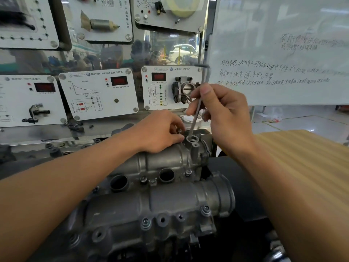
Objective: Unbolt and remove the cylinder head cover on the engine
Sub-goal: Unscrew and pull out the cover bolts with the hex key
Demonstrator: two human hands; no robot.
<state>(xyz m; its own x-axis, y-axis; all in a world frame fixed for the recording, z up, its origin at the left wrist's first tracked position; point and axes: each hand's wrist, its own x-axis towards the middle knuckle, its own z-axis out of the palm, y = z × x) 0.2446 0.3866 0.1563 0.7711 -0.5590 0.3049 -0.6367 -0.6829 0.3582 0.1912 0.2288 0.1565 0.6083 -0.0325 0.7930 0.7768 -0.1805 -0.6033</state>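
Grey cast metal, the cylinder head cover point(160, 163) lies mid-view on the engine point(151, 214), running from 7 o'clock toward 1 o'clock. At its 12 o'clock end our left hand point(160, 131) pinches a small bolt point(179, 131) between curled fingers point(170, 120). Just toward 3 o'clock, our right hand point(222, 114) grips a long thin wrench point(196, 112), its tip at a round boss point(192, 139). Sensor panels point(98, 93) stand at 11 o'clock, and a whiteboard point(283, 53) at 2 o'clock.

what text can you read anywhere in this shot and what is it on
"帕萨特1.8冷却液温度传感器", beside a VW logo: header of the middle panel.
"帕萨特1.8节气门", beside a VW logo: header of the right panel.
Left panel header: starts "帕萨特", rest blurred.
Whiteboard handwriting: too faint to read.
Small print on the panels: too small.
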